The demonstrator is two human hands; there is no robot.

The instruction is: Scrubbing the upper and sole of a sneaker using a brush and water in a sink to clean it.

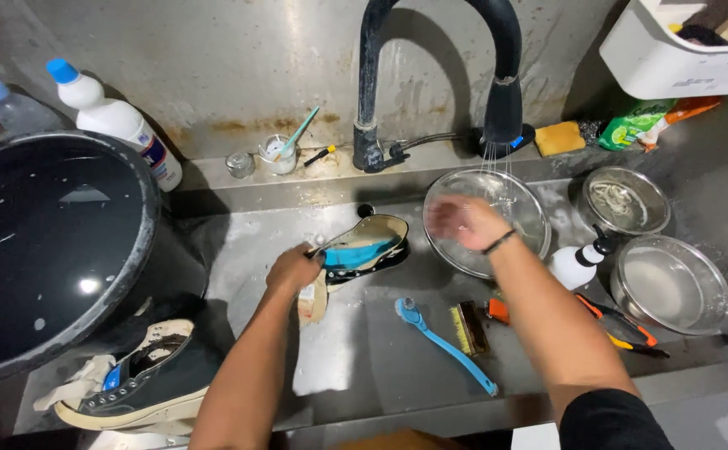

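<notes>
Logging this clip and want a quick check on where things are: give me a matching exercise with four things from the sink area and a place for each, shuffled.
Things:
1. left hand
2. right hand
3. blue toothbrush
4. second shoe

Places:
A. lying on the sink floor beside a small scrub brush
B. on the shoe in the middle of the sink
C. at the near left, under the big black tub
D. over the glass bowl, under the running tap

Pairs: 1-B, 2-D, 3-A, 4-C
</notes>
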